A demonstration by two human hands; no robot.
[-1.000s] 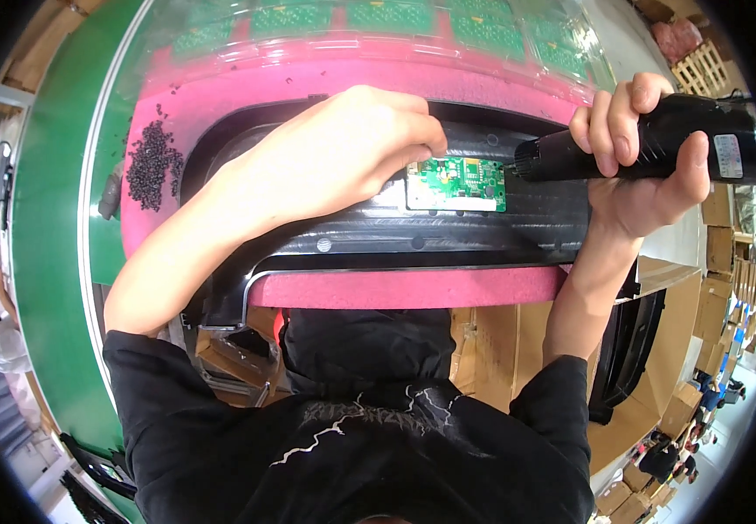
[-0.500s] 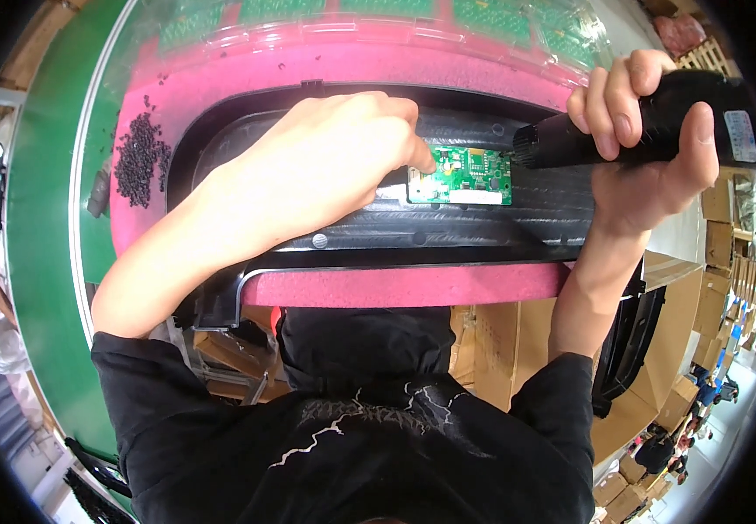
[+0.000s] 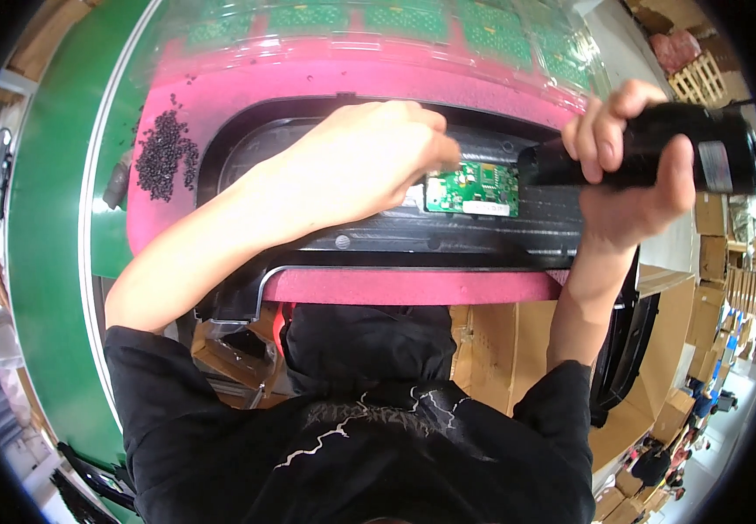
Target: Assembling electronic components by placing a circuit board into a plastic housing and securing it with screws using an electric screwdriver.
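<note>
My right hand (image 3: 627, 166) is wrapped round a black power screwdriver (image 3: 697, 153). The tool lies nearly level, its nose pointing left, by the right edge of a green circuit board (image 3: 474, 185). That board rests inside a long black plastic housing (image 3: 378, 236) with rounded ends. Over the board's upper left corner is my left hand (image 3: 382, 157), fingers curled together and their tips slightly blurred. Whatever they may hold is hidden. Where the screwdriver's bit touches cannot be made out.
The housing sits on a pink foam pad (image 3: 430, 286) on a green table (image 3: 50, 236). Small black screws (image 3: 166, 157) are piled at the pad's left. Clear plastic trays (image 3: 369, 44) with more green boards stand beyond. Cardboard boxes (image 3: 483, 349) are at the near right.
My left fingertips have lifted slightly from the board's left corner and curled in. The screwdriver and my right hand have shifted a little left and down. The whole view has shifted slightly.
</note>
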